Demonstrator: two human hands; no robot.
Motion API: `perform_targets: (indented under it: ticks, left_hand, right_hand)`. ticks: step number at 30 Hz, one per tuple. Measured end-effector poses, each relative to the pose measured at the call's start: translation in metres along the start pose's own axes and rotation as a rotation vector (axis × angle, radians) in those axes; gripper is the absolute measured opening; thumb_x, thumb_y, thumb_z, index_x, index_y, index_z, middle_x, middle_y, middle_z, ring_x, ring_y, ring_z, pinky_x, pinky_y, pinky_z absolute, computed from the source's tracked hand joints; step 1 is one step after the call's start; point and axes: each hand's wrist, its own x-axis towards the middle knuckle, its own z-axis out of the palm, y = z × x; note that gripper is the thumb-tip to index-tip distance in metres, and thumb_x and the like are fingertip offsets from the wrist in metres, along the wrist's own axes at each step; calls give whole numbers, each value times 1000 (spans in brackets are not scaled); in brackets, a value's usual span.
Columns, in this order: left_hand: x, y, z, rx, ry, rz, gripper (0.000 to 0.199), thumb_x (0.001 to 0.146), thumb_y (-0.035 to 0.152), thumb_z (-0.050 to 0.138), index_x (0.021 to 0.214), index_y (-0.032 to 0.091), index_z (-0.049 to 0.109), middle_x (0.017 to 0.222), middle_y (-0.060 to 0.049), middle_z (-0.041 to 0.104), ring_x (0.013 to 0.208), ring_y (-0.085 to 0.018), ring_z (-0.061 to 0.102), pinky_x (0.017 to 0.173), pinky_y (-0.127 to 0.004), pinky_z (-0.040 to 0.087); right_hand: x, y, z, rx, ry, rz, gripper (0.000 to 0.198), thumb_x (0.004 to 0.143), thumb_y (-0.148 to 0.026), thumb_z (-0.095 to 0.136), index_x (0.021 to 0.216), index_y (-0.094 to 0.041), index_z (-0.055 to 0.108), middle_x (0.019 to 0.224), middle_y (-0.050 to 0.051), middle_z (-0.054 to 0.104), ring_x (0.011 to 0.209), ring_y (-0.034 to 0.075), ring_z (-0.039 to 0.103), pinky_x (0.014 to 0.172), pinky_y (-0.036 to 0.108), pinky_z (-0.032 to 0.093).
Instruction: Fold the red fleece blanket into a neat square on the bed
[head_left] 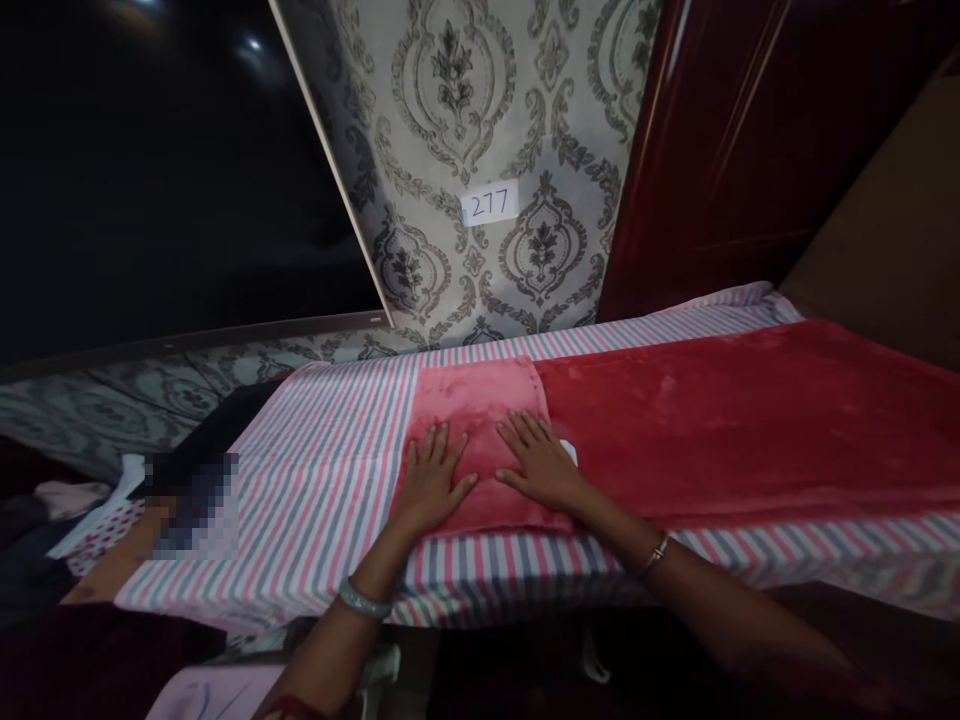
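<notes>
A red plush blanket [712, 430] lies spread over a striped sheet [322, 440] in pink, grey and white. Its left end is folded over, with a lighter pink face [480, 385] upward. My left hand [431, 485] rests flat on the left part of this fold, fingers spread. On the fold's right part lies my right hand [547, 465], palm down with the fingers apart. A small white piece [570, 450] peeks out beside my right hand; what it is I cannot tell. Neither hand grips anything.
Behind stand a large dark screen [172, 180], a patterned wall [457, 110] with a paper label reading 277 [490, 204], and a dark red wooden panel [705, 150]. At lower left are piled cloths [67, 500], a blurred patch [195, 505] and a pale lilac surface [217, 692].
</notes>
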Motion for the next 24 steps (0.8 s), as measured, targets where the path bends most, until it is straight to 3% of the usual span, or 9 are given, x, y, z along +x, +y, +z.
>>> perform_targets:
  ticks: [13,19,22,24]
  left_hand:
    - [4,0,-4,-48,-56,-50,70,94,55,48,156,28,29,166,-11,13,154,-30,6,119,-60,7]
    - [7,-7,-10,-185,-9,-60,70,89,48,59,152,22,39,166,-15,15,153,-32,7,120,-59,9]
    - [0,-25,-12,-372,166,-223,70,84,41,66,147,16,46,163,-19,24,152,-34,16,120,-53,20]
    - [-8,-39,-11,-597,252,-438,66,84,36,67,144,14,49,153,-21,43,144,-34,37,115,-48,34]
  right_hand:
    - [1,3,-4,56,-15,8,81,93,-65,46,157,-17,29,164,16,20,152,32,12,122,49,9]
    - [2,1,-16,104,-72,27,81,93,-62,49,156,-16,29,164,16,18,153,32,9,122,47,10]
    - [0,0,-24,120,-117,37,79,93,-58,52,156,-16,29,164,16,18,152,32,10,122,47,11]
    - [-6,-3,-29,127,-133,47,75,94,-55,52,155,-15,32,163,17,21,152,32,13,121,48,14]
